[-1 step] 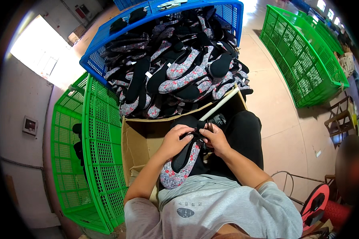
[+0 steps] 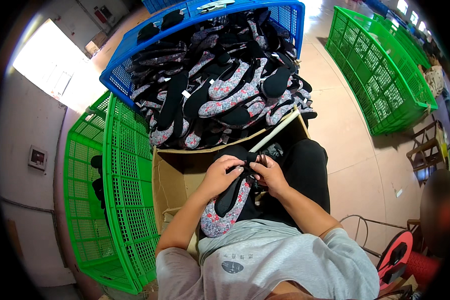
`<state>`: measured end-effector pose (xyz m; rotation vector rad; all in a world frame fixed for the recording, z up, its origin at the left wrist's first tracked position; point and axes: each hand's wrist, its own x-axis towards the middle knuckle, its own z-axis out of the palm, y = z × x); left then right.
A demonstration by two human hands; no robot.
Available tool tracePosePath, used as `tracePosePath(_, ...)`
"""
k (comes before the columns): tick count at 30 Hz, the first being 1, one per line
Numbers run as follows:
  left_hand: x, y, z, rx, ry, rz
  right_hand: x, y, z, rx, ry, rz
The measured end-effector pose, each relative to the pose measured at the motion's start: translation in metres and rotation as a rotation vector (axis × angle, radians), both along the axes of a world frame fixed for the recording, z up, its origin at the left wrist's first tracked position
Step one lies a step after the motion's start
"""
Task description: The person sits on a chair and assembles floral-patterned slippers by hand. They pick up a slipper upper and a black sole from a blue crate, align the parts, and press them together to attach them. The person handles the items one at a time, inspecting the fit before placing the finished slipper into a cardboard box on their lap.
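Over the lap, left hand [image 2: 219, 176] and right hand [image 2: 271, 175] pinch a floral slipper [image 2: 224, 212] at its toe; it looks light, soft and bendable.

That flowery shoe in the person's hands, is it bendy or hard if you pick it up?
Probably bendy: the flowery shoe looks like thin cloth. Likely light, since the left hand and right hand hold only its end. Unlikely to roll; it looks flat.

Floral-patterned shoe [image 2: 224, 212], blue crate [image 2: 116, 75], green crate [image 2: 130, 210]
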<state>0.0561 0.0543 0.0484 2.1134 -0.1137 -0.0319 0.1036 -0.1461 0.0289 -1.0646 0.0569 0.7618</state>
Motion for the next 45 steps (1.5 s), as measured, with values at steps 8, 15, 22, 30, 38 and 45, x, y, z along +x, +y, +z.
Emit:
tracePosePath(8,0.037,-0.002,-0.005,-0.086,0.183,-0.153,0.001,-0.002,-0.018,0.005,-0.164,-0.033)
tracePosePath(15,0.064,0.011,-0.008,-0.209,0.254,-0.376,0.010,-0.017,-0.013,-0.106,-0.190,0.037)
tracePosePath(22,0.070,0.017,-0.034,-0.416,0.369,-0.292,0.014,-0.037,-0.014,-0.186,-0.202,0.238)
tracePosePath(30,0.075,0.013,-0.018,-0.548,0.629,-0.165,0.016,-0.041,-0.019,-0.141,-0.183,0.397)
tracePosePath(38,0.080,0.010,-0.021,-0.585,0.717,-0.159,0.015,-0.030,-0.024,-0.150,-0.284,0.374)
tracePosePath(45,0.085,0.011,-0.030,-0.618,0.761,-0.164,0.016,-0.024,-0.020,-0.167,-0.275,0.365)
